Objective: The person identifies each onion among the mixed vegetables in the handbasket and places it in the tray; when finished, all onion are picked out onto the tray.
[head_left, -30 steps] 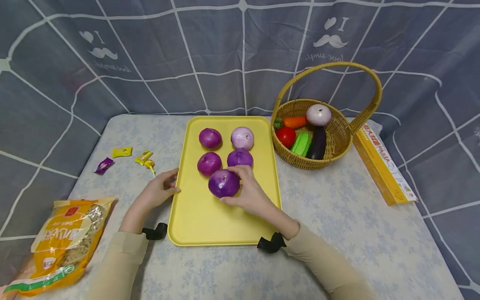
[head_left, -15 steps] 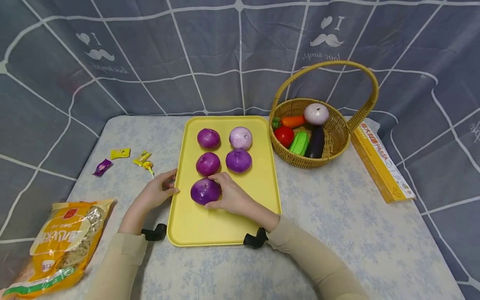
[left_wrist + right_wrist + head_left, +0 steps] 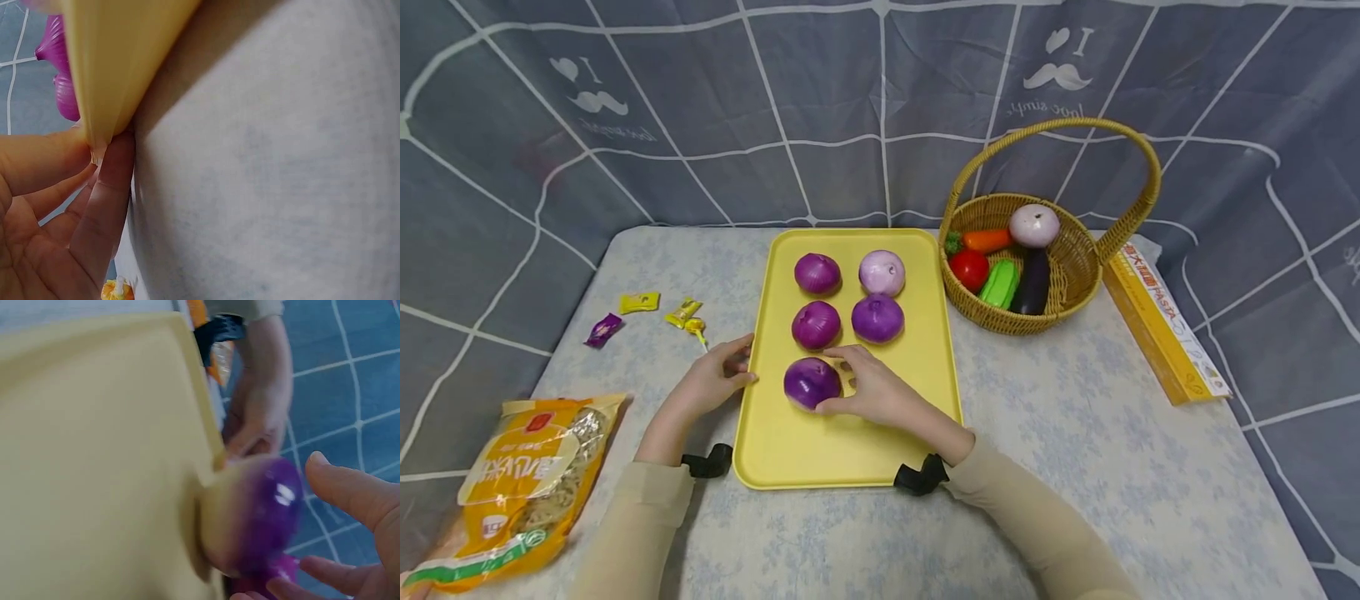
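A yellow tray (image 3: 850, 454) lies on the table with several purple onions on it. My left hand (image 3: 709, 387) holds the tray's left rim; in the left wrist view, the thumb and a finger (image 3: 103, 219) pinch the rim from both sides. The nearest onion (image 3: 812, 383), dark purple with a paler base, rests at the tray's left side. Around its right side curve the spread fingers of my right hand (image 3: 876, 390). In the right wrist view a gap shows between the thumb (image 3: 350, 487) and that onion. Behind it sit two reddish-purple onions, a violet onion (image 3: 877, 318) and a pale onion (image 3: 882, 273).
Right of the tray stands a wicker basket (image 3: 1000, 321) with a tomato, carrot, eggplant, green vegetable and pale onion. A pasta box (image 3: 1165, 325) lies beyond it. Wrapped candies (image 3: 640, 302) and a lollipop are at the left, above a noodle bag (image 3: 535, 483).
My right hand has carried the dark purple onion left and set it in front of the reddish-purple ones, then loosened its fingers from it. The left hand has stayed at the rim.
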A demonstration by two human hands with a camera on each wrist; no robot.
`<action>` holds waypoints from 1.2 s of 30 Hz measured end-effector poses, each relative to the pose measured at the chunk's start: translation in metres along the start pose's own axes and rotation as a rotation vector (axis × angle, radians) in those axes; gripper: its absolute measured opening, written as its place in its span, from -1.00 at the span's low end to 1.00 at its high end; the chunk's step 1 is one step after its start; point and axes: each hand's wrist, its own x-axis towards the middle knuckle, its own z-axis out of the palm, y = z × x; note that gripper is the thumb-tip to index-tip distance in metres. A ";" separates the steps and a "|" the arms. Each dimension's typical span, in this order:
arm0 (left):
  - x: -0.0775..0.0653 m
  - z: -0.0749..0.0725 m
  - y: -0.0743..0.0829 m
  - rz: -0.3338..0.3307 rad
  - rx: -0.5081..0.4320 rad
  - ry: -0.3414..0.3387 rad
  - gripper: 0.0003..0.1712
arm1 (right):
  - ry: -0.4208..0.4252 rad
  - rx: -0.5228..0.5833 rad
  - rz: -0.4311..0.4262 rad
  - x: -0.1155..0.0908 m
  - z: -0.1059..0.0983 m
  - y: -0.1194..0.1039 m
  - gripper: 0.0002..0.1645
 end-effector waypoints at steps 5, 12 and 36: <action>0.001 0.000 0.001 -0.005 -0.002 0.002 -0.23 | 0.077 0.053 -0.035 -0.009 -0.036 -0.001 -0.26; 0.000 -0.001 0.000 -0.001 -0.001 0.001 -0.23 | 0.358 0.133 -0.036 -0.014 -0.111 0.009 -0.50; -0.001 0.002 0.002 -0.021 -0.013 0.012 -0.25 | 0.865 0.073 0.424 -0.005 -0.264 0.090 -0.12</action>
